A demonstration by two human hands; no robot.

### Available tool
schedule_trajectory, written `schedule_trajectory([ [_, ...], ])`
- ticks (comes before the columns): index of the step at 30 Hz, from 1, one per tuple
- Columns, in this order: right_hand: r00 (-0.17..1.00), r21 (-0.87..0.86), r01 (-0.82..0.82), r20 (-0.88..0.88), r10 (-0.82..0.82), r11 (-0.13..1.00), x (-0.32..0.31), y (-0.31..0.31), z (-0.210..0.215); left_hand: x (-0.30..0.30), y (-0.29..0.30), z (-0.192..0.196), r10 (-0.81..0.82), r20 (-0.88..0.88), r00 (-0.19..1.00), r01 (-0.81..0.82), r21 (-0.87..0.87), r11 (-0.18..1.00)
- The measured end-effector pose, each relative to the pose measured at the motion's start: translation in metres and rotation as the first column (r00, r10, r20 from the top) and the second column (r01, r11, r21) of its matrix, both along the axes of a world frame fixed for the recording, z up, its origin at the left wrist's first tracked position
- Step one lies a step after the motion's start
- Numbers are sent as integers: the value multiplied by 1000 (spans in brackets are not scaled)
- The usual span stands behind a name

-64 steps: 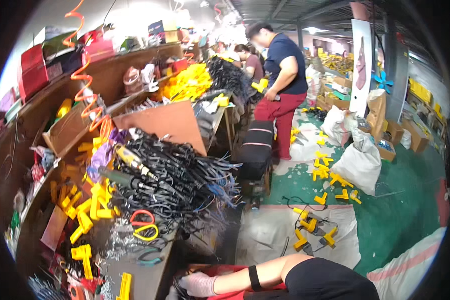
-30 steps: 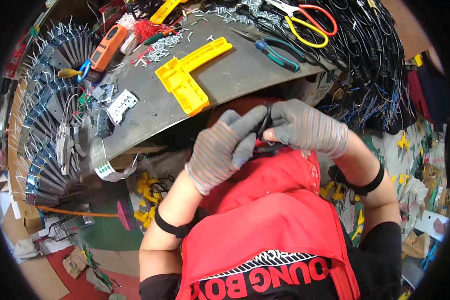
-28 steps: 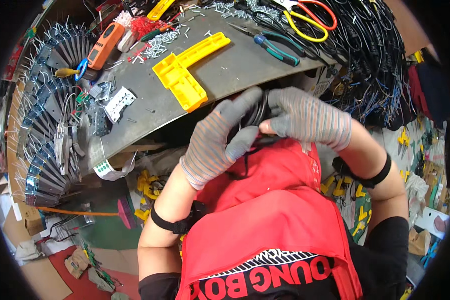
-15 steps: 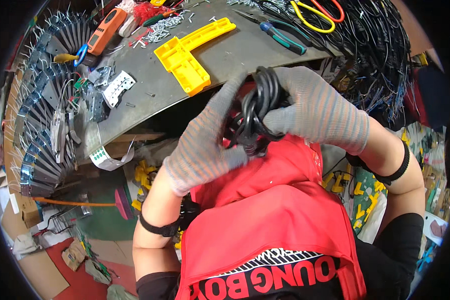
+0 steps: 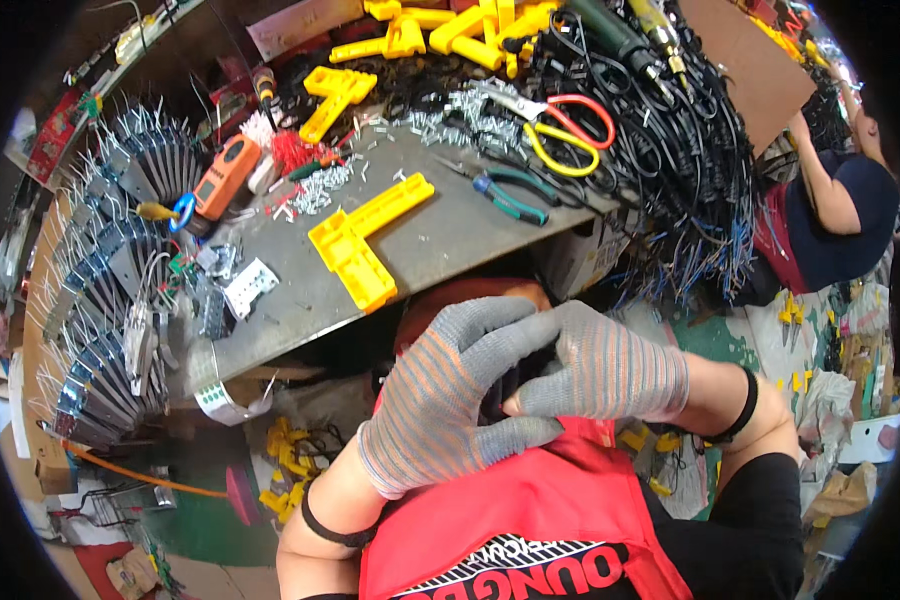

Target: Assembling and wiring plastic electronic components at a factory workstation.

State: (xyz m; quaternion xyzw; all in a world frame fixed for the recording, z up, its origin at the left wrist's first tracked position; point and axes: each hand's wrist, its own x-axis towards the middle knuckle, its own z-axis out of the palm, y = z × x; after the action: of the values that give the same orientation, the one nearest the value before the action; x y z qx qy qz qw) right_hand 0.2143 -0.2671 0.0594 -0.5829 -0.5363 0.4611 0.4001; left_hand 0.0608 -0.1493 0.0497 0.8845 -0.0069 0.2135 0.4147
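My left hand [image 5: 460,395], in a grey striped knit glove, curls around a coiled black cable [image 5: 512,378] in front of my red apron. My right hand [image 5: 615,365], gloved alike, closes over the same coil from the other side. Only a dark sliver of the cable shows between the fingers; the gloves hide the rest. Just beyond my hands, a yellow L-shaped plastic housing [image 5: 358,255] with open compartments lies on the grey worktable [image 5: 300,260] by its near edge. Pliers [image 5: 510,195] with green and dark blue handles rest farther right.
Scissors [image 5: 570,135] with red and yellow handles lie by scattered screws [image 5: 480,115]. A thick bundle of black cables [image 5: 670,150] hangs over the table's right side. An orange meter [image 5: 228,178] and rows of metal-finned parts [image 5: 110,290] stand left. Another person [image 5: 850,205] is at far right.
Both hands have moved lower and closer to my apron, closing over the cable coil, which was plainly visible before. The view has shifted, showing more of the table's far side and another person.
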Motion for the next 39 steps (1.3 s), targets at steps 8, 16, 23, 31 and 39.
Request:
schedule_trajectory([
  [8, 813, -172, 241, -502, -296, 955, -2, -12, 14, 16, -7, 7, 159, 182, 970, -152, -54, 987],
  [16, 651, -43, 531, -618, -440, 846, 1, 0, 4, 30, -12, 1, 417, 317, 852, -436, -11, 900],
  [23, 323, -161, 538, -867, -379, 827, 18, 19, -8, 39, -6, -8, 481, 204, 853, -314, -535, 784],
  [31, 681, -101, 276, -681, -268, 956, 16, 22, -11, 33, 24, 9, 215, -87, 973, -215, -687, 694],
  [39, 721, 204, 120, 655, -227, 972, 18, 30, 13, 45, 29, -8, 19, -211, 977, -182, -790, 585],
])
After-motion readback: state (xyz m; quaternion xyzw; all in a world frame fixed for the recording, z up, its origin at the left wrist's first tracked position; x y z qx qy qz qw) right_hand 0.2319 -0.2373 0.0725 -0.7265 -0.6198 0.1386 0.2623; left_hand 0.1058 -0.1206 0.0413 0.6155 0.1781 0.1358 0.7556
